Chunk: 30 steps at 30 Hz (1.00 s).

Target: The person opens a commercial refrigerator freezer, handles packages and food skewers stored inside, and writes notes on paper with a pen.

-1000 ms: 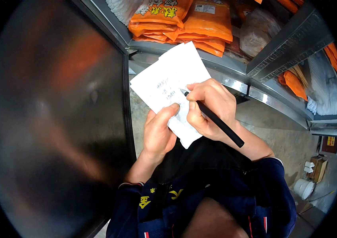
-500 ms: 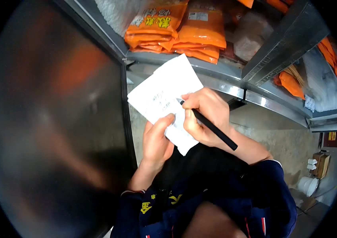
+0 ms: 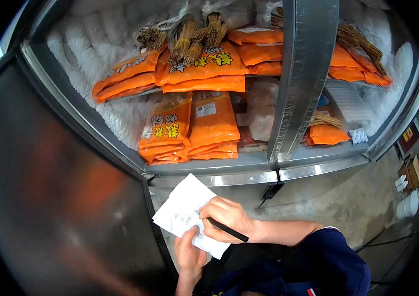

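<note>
My left hand (image 3: 190, 251) grips a white sheet of paper (image 3: 182, 195) from below, its thumb pressed on the lower part of the sheet. Several lines of small dark handwriting, too small to read, stand near the paper's middle. A black pen (image 3: 226, 228) is pinched in my right hand (image 3: 226, 217), its tip at the paper beside the writing. That hand's fingers cover the right edge of the sheet. Both hands are in front of an open freezer, below its sill.
Orange printed food bags (image 3: 214, 116) lie stacked on two frosted levels of the freezer. Bundles of thin wooden sticks (image 3: 185, 39) rest on the upper bags. A steel post (image 3: 303, 74) divides the opening. The dark door (image 3: 66, 197) stands open at left. A white bucket (image 3: 407, 204) is at right.
The view has tilted up, so more of the freezer shows and the hands and paper appear lower. Both hands keep hold of the paper and pen.
</note>
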{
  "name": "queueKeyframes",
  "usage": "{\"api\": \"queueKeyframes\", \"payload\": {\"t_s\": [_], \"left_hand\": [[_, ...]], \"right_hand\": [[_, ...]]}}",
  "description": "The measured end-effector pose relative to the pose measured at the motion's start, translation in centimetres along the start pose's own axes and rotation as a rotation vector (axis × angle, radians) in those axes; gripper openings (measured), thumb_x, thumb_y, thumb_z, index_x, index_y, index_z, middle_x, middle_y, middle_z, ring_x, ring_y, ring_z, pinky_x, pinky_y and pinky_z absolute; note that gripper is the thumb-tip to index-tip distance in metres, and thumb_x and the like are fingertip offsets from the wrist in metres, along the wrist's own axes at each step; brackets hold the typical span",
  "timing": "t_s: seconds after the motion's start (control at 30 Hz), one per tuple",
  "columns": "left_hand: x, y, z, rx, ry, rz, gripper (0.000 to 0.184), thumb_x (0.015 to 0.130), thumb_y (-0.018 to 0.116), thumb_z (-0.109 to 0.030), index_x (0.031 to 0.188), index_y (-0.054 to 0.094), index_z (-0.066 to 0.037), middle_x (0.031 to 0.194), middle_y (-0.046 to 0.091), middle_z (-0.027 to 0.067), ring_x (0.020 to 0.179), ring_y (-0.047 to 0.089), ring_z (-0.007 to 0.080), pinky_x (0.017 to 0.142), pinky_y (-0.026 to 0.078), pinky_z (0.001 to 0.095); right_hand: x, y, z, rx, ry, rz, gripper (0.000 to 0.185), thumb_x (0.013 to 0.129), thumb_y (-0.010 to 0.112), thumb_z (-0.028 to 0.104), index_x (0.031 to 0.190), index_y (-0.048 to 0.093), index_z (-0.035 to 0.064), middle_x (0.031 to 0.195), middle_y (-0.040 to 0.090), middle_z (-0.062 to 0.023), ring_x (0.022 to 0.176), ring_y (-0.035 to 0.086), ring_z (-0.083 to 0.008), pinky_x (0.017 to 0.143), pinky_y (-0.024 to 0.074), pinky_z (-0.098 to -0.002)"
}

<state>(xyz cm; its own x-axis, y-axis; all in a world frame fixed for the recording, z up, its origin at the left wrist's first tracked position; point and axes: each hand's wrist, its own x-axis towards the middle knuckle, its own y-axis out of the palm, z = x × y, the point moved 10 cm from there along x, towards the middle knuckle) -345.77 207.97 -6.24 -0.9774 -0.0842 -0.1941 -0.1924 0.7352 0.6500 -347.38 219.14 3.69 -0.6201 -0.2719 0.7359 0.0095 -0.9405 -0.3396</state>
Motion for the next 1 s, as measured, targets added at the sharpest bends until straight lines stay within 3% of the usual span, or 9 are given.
{"api": "queueKeyframes", "payload": {"t_s": [0.3,0.57,0.67,0.77,0.8,0.9,0.93,1.0], "left_hand": [[0.2,-0.2,-0.1,-0.028,0.025,0.041,0.052,0.079,0.039,0.003,0.131,0.031,0.002,0.126,0.045,0.016,0.118,0.045,0.0266,0.1,0.035,0.0376],[0.3,-0.7,-0.1,0.017,0.054,-0.036,0.049,0.078,0.039,0.002,0.127,0.035,0.006,0.123,0.047,0.0174,0.113,0.048,0.0268,0.096,0.038,0.0379],[0.3,-0.8,-0.1,-0.008,0.044,-0.027,0.051,0.077,0.04,0.002,0.128,0.034,0.006,0.123,0.047,0.0182,0.113,0.049,0.028,0.096,0.04,0.0391],[0.2,-0.7,-0.4,-0.018,0.075,-0.026,0.053,0.077,0.041,0.001,0.129,0.031,0.006,0.123,0.047,0.0194,0.113,0.049,0.03,0.096,0.041,0.0411],[0.2,-0.6,-0.6,-0.018,0.091,-0.027,0.054,0.077,0.041,0.001,0.129,0.031,0.006,0.123,0.046,0.0195,0.113,0.049,0.0302,0.096,0.04,0.0413],[0.1,-0.8,-0.7,-0.002,0.109,-0.011,0.054,0.077,0.042,0.0,0.13,0.03,0.006,0.123,0.046,0.0199,0.113,0.048,0.031,0.097,0.039,0.042],[0.2,-0.7,-0.8,0.007,0.113,0.001,0.055,0.077,0.042,0.0,0.13,0.03,0.006,0.123,0.046,0.02,0.113,0.048,0.0312,0.097,0.038,0.0422],[-0.1,-0.4,-0.7,0.014,0.101,0.011,0.055,0.077,0.043,0.0,0.13,0.029,0.006,0.123,0.046,0.0199,0.113,0.048,0.0311,0.097,0.037,0.042]], "right_hand": [[0.0,0.0,0.4,0.045,-0.033,-0.038,0.013,0.069,0.059,-0.001,0.079,0.051,0.0005,0.073,0.051,-0.012,0.067,0.054,-0.0289,0.06,0.0446,-0.0358],[-0.1,-0.1,0.1,0.013,-0.029,-0.047,0.016,0.07,0.061,0.0,0.084,0.054,0.001,0.072,0.051,-0.0107,0.069,0.054,-0.0277,0.062,0.0442,-0.0351],[-1.1,-0.6,-0.7,0.133,0.014,-0.07,0.023,0.071,0.065,0.004,0.092,0.057,0.0027,0.076,0.054,-0.0098,0.069,0.055,-0.026,0.062,0.0444,-0.0328],[-0.9,-2.8,-1.8,0.015,0.052,-0.135,0.019,0.075,0.066,0.004,0.094,0.059,0.0039,0.085,0.061,-0.0136,0.077,0.061,-0.0261,0.066,0.0478,-0.0321],[-0.4,-3.1,-2.5,0.06,0.147,-0.111,0.03,0.074,0.069,0.008,0.1,0.053,0.0037,0.095,0.062,-0.0147,0.082,0.062,-0.0266,0.071,0.0481,-0.0333],[-0.5,-2.8,-4.1,0.116,0.33,-0.091,0.04,0.074,0.071,0.012,0.104,0.045,0.004,0.103,0.062,-0.0149,0.087,0.062,-0.0235,0.075,0.0474,-0.0335],[-1.5,-1.2,-5.4,0.214,0.407,0.008,0.045,0.074,0.071,0.014,0.105,0.039,0.0048,0.098,0.062,-0.0118,0.084,0.06,-0.0165,0.072,0.0465,-0.0301],[-2.0,-0.9,-5.3,0.29,0.469,0.064,0.043,0.076,0.07,0.013,0.105,0.039,0.0051,0.093,0.061,-0.0099,0.083,0.058,-0.0135,0.071,0.0455,-0.028]]}}
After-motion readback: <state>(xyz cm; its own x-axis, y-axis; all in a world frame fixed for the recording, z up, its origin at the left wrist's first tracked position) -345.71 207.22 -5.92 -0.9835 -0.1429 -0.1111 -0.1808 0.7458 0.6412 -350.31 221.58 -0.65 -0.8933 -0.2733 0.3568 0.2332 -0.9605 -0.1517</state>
